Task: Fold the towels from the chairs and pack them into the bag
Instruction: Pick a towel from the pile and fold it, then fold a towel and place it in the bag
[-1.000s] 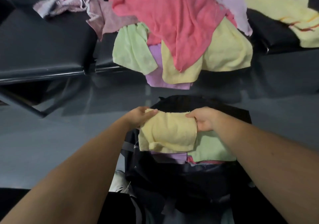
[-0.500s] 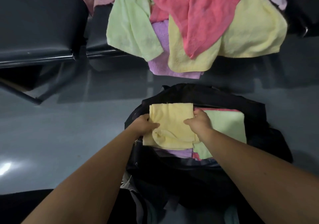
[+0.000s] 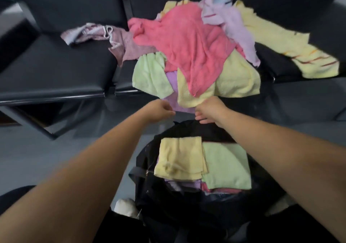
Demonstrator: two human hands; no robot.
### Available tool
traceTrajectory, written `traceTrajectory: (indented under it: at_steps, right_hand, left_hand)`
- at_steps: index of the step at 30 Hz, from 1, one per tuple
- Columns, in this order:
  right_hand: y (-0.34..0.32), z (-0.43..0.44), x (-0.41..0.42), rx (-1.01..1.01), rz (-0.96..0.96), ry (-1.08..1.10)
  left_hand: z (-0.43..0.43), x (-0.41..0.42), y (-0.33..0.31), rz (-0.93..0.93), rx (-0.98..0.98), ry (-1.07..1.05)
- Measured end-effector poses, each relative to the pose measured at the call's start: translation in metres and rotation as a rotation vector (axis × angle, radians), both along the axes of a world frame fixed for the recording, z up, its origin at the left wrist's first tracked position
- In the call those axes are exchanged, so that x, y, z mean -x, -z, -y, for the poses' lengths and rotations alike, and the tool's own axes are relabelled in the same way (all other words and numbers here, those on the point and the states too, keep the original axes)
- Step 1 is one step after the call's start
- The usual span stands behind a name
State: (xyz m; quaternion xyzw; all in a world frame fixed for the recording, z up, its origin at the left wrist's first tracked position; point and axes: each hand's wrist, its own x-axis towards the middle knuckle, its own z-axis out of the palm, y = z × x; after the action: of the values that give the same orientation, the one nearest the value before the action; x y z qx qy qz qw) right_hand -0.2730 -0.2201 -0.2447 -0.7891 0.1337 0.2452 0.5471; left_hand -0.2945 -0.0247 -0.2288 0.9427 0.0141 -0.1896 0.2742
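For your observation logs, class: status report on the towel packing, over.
Left hand, right hand empty, near the towel pile. Folded yellow towel lies in the bag. Nothing blocks the pile.

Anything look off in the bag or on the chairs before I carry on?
Minor only. The folded yellow towel in the bag is rumpled at its near left corner and overlaps the folded green towel. On the chairs, the loose pile hangs over the seat's front edge.
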Motion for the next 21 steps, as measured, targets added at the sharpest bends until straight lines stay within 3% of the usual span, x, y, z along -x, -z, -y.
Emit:
traceTrajectory:
  at_steps: [3,9,14,18,21]
  right_hand:
    - [-0.055,0.008,-0.023,0.011,0.122,-0.089]
    - [-0.119,0.027,-0.079,0.099,0.358,-0.006]
    - [-0.098,0.031,-0.109,0.55,0.542,-0.336]
    - [-0.062,0.031,-0.119,0.605,0.575,-0.381]
    - [-0.058,0.036,-0.122,0.498,0.613,-0.32]
  left_hand:
    - [0.002,-0.023,-0.049,0.11,0.004,0.049]
    - [-0.002,-0.068,-0.084,0.348,-0.079,-0.023]
    - [0.003,-0.091,-0.06,0.436,0.097,-0.072]
    - [0.009,-0.107,-0.039,0.407,-0.029,0.013]
    - [0.014,-0.114,-0.037,0.492,-0.008,0.001]
